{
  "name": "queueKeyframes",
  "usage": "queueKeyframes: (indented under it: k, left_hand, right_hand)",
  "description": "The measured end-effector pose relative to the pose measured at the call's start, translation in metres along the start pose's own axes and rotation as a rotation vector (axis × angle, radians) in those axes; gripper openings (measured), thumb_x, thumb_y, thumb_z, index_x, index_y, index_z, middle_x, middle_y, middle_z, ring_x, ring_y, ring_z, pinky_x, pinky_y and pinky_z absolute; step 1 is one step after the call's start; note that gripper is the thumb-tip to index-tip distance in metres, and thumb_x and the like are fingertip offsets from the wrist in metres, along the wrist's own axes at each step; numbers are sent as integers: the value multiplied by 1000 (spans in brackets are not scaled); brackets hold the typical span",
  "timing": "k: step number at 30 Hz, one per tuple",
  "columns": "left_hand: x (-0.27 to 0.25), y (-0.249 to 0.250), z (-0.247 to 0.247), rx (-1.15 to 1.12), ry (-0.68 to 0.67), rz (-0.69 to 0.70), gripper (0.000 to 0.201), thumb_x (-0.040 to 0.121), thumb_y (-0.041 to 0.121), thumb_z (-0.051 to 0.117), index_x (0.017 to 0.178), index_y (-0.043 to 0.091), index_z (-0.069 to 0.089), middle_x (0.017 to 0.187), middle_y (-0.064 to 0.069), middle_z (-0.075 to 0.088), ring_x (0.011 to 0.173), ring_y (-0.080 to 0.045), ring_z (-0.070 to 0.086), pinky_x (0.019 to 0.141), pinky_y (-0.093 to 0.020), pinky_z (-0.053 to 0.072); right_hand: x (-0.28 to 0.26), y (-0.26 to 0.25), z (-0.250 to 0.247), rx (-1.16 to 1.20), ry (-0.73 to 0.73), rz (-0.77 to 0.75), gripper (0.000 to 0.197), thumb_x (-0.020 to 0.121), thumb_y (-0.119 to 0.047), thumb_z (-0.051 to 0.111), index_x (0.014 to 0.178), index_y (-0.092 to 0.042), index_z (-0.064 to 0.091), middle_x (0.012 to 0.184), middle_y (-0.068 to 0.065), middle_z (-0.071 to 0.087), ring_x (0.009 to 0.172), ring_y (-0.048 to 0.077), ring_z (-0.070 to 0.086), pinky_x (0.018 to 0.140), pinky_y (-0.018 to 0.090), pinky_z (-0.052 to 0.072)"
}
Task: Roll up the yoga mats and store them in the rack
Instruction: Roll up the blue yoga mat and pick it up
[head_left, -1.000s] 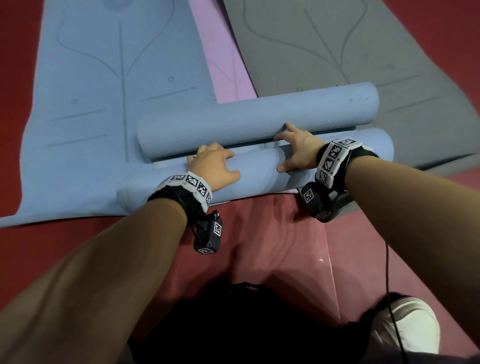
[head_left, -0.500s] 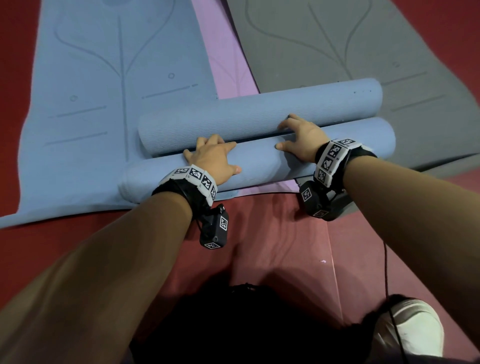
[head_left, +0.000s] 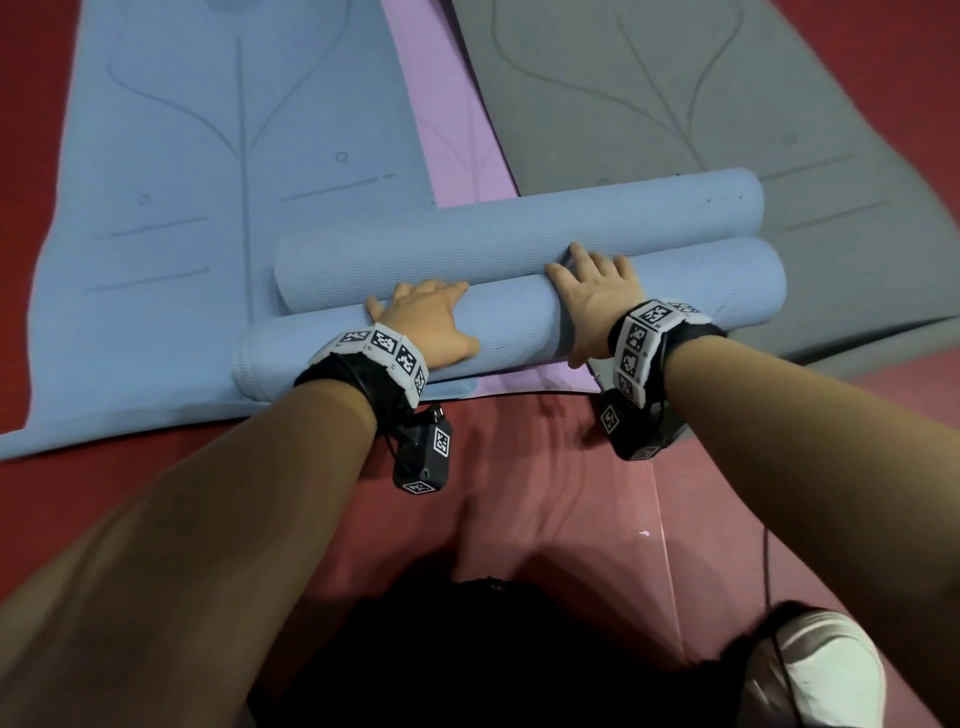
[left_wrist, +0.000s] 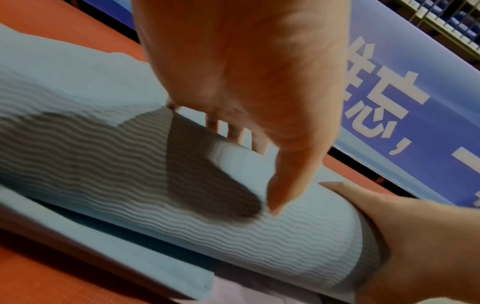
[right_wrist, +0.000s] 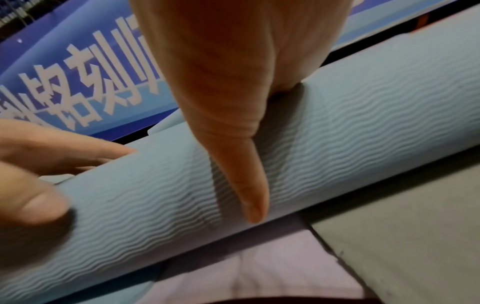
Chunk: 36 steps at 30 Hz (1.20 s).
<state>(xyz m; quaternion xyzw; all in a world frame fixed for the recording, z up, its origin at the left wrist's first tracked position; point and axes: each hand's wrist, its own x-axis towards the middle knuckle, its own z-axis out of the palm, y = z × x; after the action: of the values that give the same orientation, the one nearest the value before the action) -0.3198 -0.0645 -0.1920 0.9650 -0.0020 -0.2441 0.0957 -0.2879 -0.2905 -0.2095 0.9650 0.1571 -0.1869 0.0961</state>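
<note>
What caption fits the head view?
Both hands, left hand and right hand, press on the near blue mat roll.

The head view is dim and evenly lit from above, with soft shadows of the arms on the red floor (head_left: 519, 467) and a black patch at the bottom edge. Straight mat edges bow outward toward the frame borders, a wide-angle effect. Both wrist views are warmer and grainy. The left hand (left_wrist: 246, 72) casts a hard dark shadow on the rolled blue mat (left_wrist: 130, 174); motion blur smears its ribbing at left. The right hand (right_wrist: 228, 82) looms large and soft
</note>
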Motion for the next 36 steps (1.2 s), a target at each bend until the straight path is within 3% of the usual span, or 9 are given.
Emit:
queueKeyframes:
  k: [3, 5, 8, 12, 18, 28, 36]
  left_hand:
    - [-2, -1, 3, 84, -25, 19, 116, 62, 45, 87, 155, 39, 18, 154, 7, 32, 141, -26, 27, 111, -67, 18]
    - [-7, 1, 14, 167, 36, 26, 122, 60, 43, 90, 155, 37, 15, 153, 5, 32, 139, -26, 30, 109, -69, 20]
    - [-12, -2, 29, 264, 172, 65, 117, 59, 44, 89, 152, 34, 20, 146, 3, 39, 131, -28, 37, 108, -67, 25]
    - [-20, -5, 27, 317, 227, 114, 107, 59, 43, 86, 148, 36, 28, 139, 4, 47, 123, -29, 45, 102, -55, 34]
    - [-47, 1, 14, 325, 170, 146, 113, 51, 45, 91, 147, 37, 32, 136, 5, 49, 121, -28, 46, 95, -47, 37]
    - [-107, 16, 31, 316, 70, 161, 115, 49, 54, 90, 147, 35, 32, 132, 3, 50, 118, -30, 47, 96, -47, 40]
    - [-124, 12, 54, 285, 42, 160, 116, 51, 55, 89, 148, 35, 29, 133, 5, 49, 119, -29, 47, 97, -46, 40]
  right_hand:
    - [-2, -1, 3, -8, 58, 10, 124, 47, -47, 90, 148, -29, 20, 159, 15, 11, 140, 33, 28, 116, 49, 20]
    - [-4, -2, 3, -19, 73, 14, 121, 47, -48, 89, 146, -31, 22, 157, 14, 16, 135, 34, 35, 113, 48, 24]
    - [-10, -7, 3, -51, 81, 27, 115, 49, -46, 87, 144, -30, 24, 153, 15, 22, 128, 36, 40, 111, 48, 26]
    - [-24, -11, 5, -52, 126, 29, 103, 54, -47, 83, 140, -28, 29, 140, 12, 36, 115, 35, 46, 104, 48, 31]
    - [-61, -12, -1, -30, 92, 20, 103, 50, -55, 78, 138, -29, 30, 134, 6, 40, 112, 33, 48, 97, 46, 36]
    - [-120, -16, -3, -60, -38, -26, 106, 46, -56, 83, 136, -32, 32, 134, 4, 45, 117, 29, 46, 99, 46, 38]
    - [-134, -25, 8, -107, -99, -35, 100, 51, -56, 85, 133, -32, 34, 127, 6, 47, 117, 29, 46, 96, 46, 39]
